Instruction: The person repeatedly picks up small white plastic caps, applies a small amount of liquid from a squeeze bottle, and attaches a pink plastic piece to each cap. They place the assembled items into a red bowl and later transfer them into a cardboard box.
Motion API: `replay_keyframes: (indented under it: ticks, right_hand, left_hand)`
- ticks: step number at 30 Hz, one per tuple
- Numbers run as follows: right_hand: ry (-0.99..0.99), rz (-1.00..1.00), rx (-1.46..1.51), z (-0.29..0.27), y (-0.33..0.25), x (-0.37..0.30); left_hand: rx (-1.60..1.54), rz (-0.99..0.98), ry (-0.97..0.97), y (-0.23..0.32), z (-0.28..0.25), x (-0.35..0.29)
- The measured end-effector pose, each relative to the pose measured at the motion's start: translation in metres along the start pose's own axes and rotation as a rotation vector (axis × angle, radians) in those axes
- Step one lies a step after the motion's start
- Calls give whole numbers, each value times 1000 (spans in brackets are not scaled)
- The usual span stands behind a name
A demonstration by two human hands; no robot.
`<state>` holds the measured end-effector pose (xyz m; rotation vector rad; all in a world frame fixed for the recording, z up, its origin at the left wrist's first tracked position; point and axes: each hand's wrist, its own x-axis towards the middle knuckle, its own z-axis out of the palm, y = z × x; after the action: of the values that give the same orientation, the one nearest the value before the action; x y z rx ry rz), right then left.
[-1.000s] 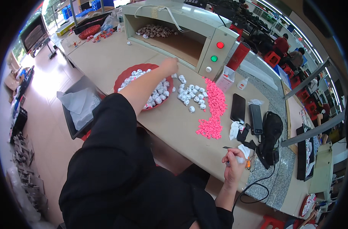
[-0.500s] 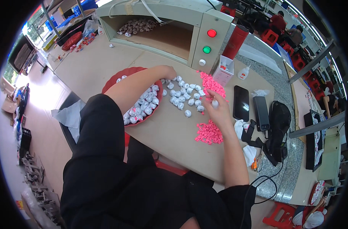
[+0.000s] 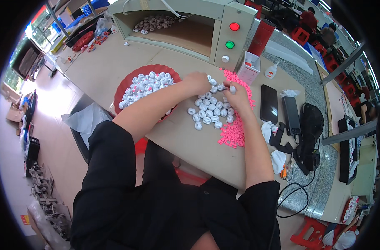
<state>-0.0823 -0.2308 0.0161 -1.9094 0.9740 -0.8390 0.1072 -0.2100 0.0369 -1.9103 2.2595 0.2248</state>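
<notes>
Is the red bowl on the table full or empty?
Full: the red bowl is heaped with small white pieces, beside the left hand.

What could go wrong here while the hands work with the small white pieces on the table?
1. The loose white pieces lie right against the pink pieces, so the two kinds may mix.
2. The left hand reaches over the red bowl; the forearm might knock it.
3. The right hand works near the phone; pieces might scatter that way.

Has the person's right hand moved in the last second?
Yes. The right hand has come up from the table's near edge by the cables to the white pieces beside the pink pile, nearer the box with lamps.
</notes>
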Motion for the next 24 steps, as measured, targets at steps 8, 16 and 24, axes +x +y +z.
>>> replay_keyframes:
  ticks: [8,16,24]
  right_hand:
    - [101,72,97,-15,-6,-28]
    - [191,34,150,-36,-26,-80]
    - [327,391,551,-37,-66,-187]
  left_hand:
    - [-360,-119,198,52,-1,15]
    - [-285,-7,266,85,17,-21]
    - [-240,-14,699,92,19,-132]
